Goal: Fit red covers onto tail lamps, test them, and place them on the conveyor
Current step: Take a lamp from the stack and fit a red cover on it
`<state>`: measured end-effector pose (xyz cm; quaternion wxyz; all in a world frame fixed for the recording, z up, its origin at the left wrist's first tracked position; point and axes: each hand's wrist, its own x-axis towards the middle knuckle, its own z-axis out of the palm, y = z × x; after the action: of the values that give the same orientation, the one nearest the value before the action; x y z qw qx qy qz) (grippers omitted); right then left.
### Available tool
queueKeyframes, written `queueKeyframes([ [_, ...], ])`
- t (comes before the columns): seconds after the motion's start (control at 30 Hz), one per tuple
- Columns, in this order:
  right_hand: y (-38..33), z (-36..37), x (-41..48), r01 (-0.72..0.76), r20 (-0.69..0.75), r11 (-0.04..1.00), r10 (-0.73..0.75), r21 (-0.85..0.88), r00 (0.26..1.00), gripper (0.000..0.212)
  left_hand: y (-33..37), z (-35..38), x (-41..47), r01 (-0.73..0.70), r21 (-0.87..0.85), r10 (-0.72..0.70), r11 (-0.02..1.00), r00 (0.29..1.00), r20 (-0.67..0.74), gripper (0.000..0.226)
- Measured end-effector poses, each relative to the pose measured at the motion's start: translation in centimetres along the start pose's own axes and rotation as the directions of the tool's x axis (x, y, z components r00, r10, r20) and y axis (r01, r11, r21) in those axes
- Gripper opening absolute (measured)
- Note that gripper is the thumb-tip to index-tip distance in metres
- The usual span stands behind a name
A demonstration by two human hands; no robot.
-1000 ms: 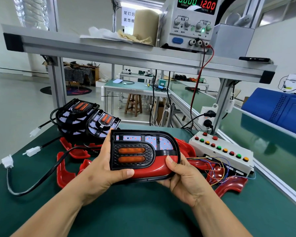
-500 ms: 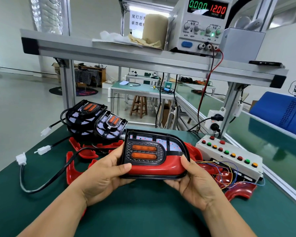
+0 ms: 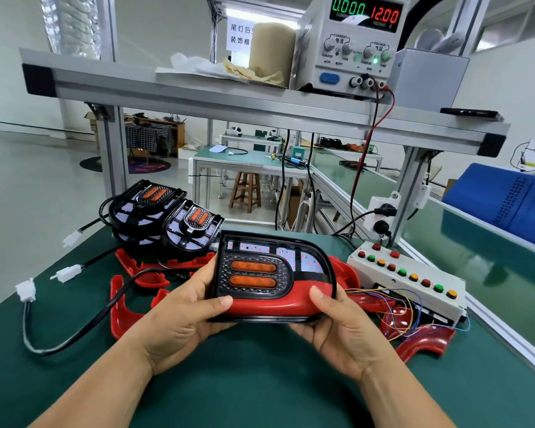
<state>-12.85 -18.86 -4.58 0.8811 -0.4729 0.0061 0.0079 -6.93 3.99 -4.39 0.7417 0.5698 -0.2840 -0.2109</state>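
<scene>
Tail lamp [image 3: 286, 274], black (two amber strips [image 3: 253, 267]); red cover [image 3: 269, 305] along bottom

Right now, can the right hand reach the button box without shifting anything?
Probably not yet: the right hand grips the tail lamp along with the left hand. The button box sits close to its right, with loose wires lying low between, so once freed it looks reachable.
</scene>
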Motion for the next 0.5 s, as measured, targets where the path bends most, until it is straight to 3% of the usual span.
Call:
queueKeyframes([
  [0.1,0.5,0.4,0.0,0.030,-0.018,0.999,-0.031,-0.018,0.999,0.066,-0.5,0.3,0.0,-0.003,-0.044,0.004,0.999,1.000,0.009,0.075],
  [0.2,0.9,0.8,0.1,0.076,-0.015,0.996,-0.076,-0.035,0.997,0.069,-1.0,0.6,0.2,-0.060,0.073,0.064,0.996,0.997,-0.053,0.081],
  [0.3,1.1,0.9,0.1,0.103,-0.021,0.994,-0.104,-0.040,0.994,0.069,-1.1,0.6,0.4,-0.115,0.165,0.131,0.979,0.988,-0.086,0.080],
  [0.5,1.0,1.2,0.3,0.139,-0.042,0.989,-0.141,-0.039,0.989,0.066,-1.1,0.4,1.0,-0.175,0.186,0.190,0.967,0.980,-0.063,0.073],
])
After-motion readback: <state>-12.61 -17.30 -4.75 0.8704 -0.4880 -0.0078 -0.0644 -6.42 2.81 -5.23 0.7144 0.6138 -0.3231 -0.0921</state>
